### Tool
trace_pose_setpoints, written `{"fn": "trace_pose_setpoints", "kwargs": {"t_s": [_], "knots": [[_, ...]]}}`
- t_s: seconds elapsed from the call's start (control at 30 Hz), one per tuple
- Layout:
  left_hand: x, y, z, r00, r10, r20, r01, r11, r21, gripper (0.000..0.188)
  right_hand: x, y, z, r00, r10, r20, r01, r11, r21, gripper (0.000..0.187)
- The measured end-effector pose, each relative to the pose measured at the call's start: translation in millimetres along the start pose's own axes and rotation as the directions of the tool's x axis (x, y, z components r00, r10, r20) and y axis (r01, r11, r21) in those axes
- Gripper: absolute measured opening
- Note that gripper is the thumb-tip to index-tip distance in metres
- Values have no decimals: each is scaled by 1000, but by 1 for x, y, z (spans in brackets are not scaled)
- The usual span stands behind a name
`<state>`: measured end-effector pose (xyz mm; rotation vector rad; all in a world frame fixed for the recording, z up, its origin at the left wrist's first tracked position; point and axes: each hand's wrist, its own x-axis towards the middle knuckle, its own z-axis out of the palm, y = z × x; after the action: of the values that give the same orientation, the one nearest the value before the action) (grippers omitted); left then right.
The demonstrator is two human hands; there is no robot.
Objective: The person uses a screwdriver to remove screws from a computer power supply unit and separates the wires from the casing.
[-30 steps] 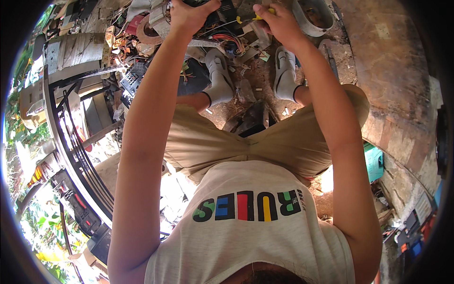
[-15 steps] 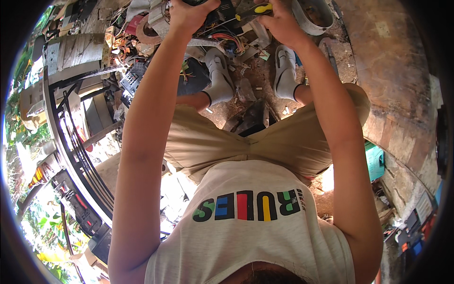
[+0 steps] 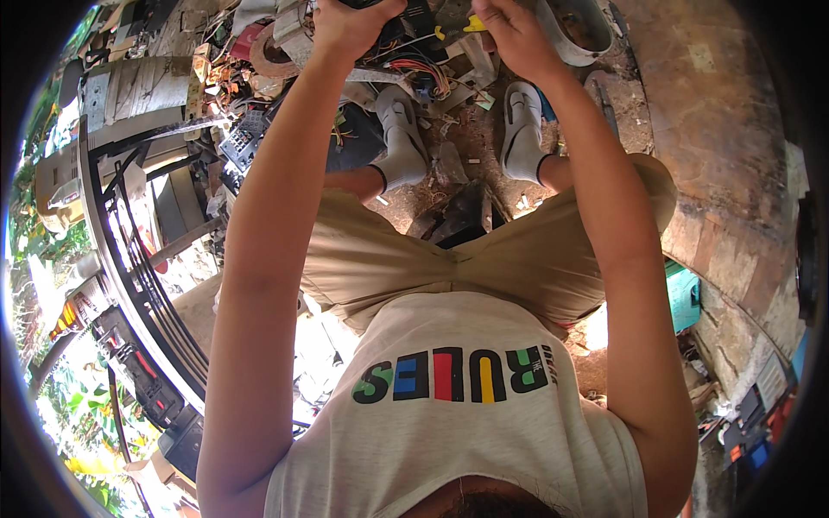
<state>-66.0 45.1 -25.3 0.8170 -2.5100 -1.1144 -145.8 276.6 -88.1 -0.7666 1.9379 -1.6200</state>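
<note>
An oval grey tub [image 3: 580,60], upper right of the frame, holds loose brown matter too shadowed to identify; a teal container [image 3: 685,299] sits at right of centre, its contents hidden. The screwdriver [image 3: 475,25] with a yellow handle lies at the top centre, between the two hands — right beside the right hand [image 3: 516,36], whose thumb and fingers close on the handle. Its long axis slants slightly, the thin shaft pointing left and a little down the frame; I cannot make out the tip. The left hand [image 3: 356,24] rests against a dark casing [image 3: 416,19] — its fingertips are cut off, so I cannot tell its grip. Coloured wires [image 3: 425,72] lie below.
</note>
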Motion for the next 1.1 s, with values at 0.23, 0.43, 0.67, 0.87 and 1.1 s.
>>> {"fn": "trace_pose_setpoints", "kwargs": {"t_s": [0.23, 0.43, 0.67, 0.87, 1.1], "knots": [[-2, 5, 0, 999, -53, -5, 53, 996, 69, 124, -1, 8, 2, 1000, -15, -19, 14, 996, -88, 33], [-1, 8, 1, 998, -66, -7, 67, 989, 132, 125, -5, 5, 6, 999, 27, 23, -32, 957, 289, 32], [-2, 8, 1, 999, -39, -21, 40, 996, 82, 123, -6, 4, 4, 998, 58, -9, -54, 969, 241, 33], [-3, 9, 0, 1000, -12, -9, 12, 999, 43, 121, -1, 9, 9, 985, -102, -137, 120, 984, 131, 35], [-2, 8, 4, 999, -19, -26, 21, 995, 102, 124, 2, 21, 1, 996, 90, 1, -88, 964, 249, 27]]}}
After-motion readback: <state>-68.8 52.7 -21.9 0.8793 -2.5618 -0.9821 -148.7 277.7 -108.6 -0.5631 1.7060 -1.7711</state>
